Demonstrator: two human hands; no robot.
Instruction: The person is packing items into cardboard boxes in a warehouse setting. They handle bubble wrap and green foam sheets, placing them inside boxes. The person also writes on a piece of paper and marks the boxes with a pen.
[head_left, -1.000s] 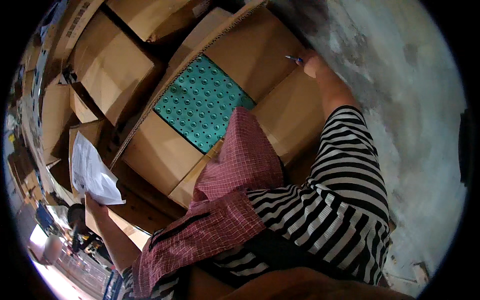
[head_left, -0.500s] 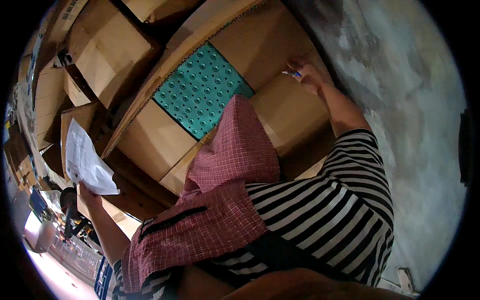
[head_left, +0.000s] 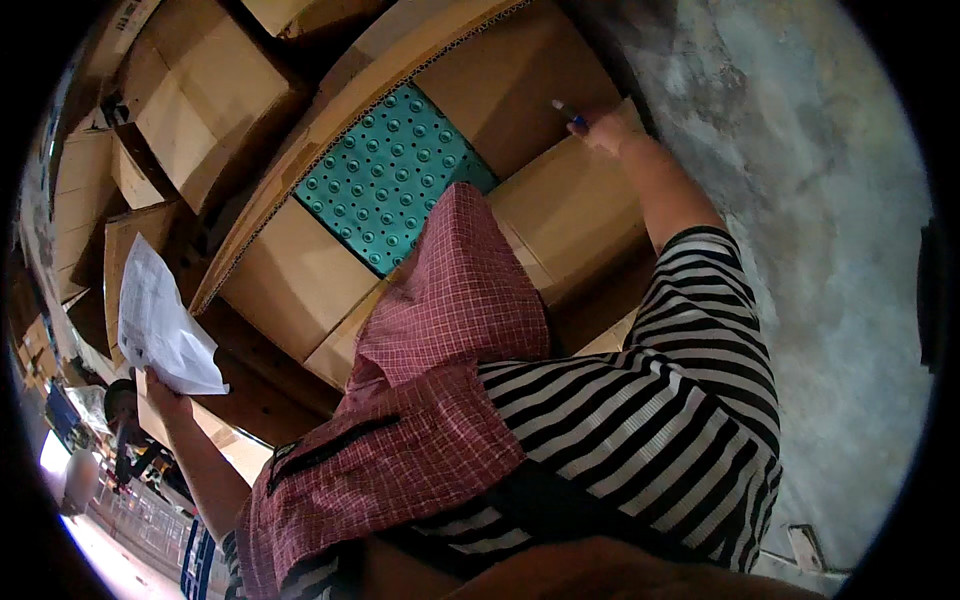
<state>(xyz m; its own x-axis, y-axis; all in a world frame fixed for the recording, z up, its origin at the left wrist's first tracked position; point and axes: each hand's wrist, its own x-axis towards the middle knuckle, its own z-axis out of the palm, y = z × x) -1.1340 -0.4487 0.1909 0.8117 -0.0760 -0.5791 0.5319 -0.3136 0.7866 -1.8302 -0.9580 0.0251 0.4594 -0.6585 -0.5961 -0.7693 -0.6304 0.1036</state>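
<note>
At the left, my left hand (head_left: 166,394) is closed on the lower edge of a white printed sheet of paper (head_left: 165,325), which stands tilted and slightly curled. My right hand (head_left: 608,132) is out over the far right part of an opened cardboard box (head_left: 520,85), its fingers closed round a pen (head_left: 570,114) with a blue part and a pale end. Between the box's flaps shows a teal mat (head_left: 385,170) dotted with round suction cups. The near corner of the mat is hidden by my red checked apron (head_left: 450,280).
Several more cardboard boxes (head_left: 200,95) are stacked at the far left. A mottled grey wall or floor surface (head_left: 820,250) runs along the right. Dark equipment (head_left: 125,430) stands at the lower left, close to my left forearm.
My right hand has shifted slightly left and up, and the pen now points more upward. The whole view has moved a little, so the boxes and paper appear slightly further left.
</note>
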